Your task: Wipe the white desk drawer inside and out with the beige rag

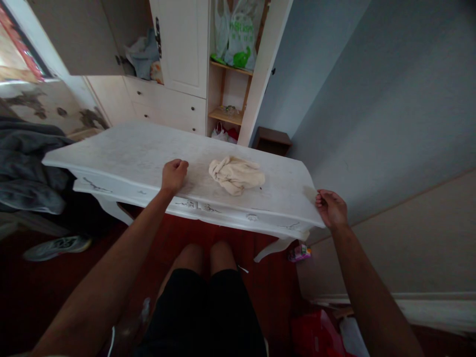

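Note:
A crumpled cream cloth (238, 174) lies on the white table (141, 148), right of the middle. My left hand (175, 175) is closed in a fist and rests on the tabletop to the left of the cloth, apart from it. At the table's right end, my right hand (332, 208) is beside the edge with its fingers curled and pinched together. Whether anything small is between those fingers is hidden, and I cannot tell if they touch the edge. Grey smudges mark the tabletop, and a small dark speck lies by the cloth.
Behind the table stands a white cabinet (186, 54) with an open door and plastic bags (241, 37) on a shelf. Dark grey fabric (29, 158) hangs at left above a shoe (57, 248). A wall closes the right side; a red bag (316, 334) is on the floor.

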`<state>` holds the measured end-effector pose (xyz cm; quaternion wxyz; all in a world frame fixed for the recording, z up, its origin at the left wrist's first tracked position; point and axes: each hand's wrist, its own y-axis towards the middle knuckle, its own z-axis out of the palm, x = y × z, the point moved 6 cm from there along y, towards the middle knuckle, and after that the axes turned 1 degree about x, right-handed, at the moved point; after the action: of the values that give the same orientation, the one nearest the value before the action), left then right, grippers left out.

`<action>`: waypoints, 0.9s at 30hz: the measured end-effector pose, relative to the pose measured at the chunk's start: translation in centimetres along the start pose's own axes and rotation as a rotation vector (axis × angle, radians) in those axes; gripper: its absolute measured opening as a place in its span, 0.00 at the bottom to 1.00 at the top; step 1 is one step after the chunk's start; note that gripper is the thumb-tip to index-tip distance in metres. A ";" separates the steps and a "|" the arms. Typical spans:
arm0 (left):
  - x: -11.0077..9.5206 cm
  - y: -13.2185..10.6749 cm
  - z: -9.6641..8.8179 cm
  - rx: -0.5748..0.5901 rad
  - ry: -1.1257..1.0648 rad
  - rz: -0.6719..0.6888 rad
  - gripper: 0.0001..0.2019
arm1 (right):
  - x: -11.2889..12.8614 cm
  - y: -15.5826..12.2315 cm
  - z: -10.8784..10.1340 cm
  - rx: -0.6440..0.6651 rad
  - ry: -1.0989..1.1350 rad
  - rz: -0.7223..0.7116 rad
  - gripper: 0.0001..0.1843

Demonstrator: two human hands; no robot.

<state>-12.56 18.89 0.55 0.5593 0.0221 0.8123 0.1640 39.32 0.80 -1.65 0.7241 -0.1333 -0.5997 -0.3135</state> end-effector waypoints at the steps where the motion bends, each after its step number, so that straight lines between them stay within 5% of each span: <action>1: 0.3 0.3 0.1 0.038 0.028 -0.006 0.11 | 0.0 0.0 0.0 -0.002 -0.001 -0.006 0.18; 7: 0.7 1.6 0.4 0.024 0.088 -0.029 0.13 | 0.2 -0.2 0.0 -0.023 -0.023 -0.035 0.17; 16: -0.7 0.2 0.9 0.054 0.250 0.132 0.15 | 0.2 -0.2 0.0 -0.013 -0.043 -0.038 0.17; 27: -0.9 -0.4 0.9 0.044 0.283 0.161 0.15 | 0.1 -0.2 -0.1 -0.022 -0.056 -0.052 0.17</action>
<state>-11.34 18.55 0.96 0.4235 0.0762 0.8820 0.1919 39.28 0.62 -1.63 0.6973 -0.1342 -0.6194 -0.3349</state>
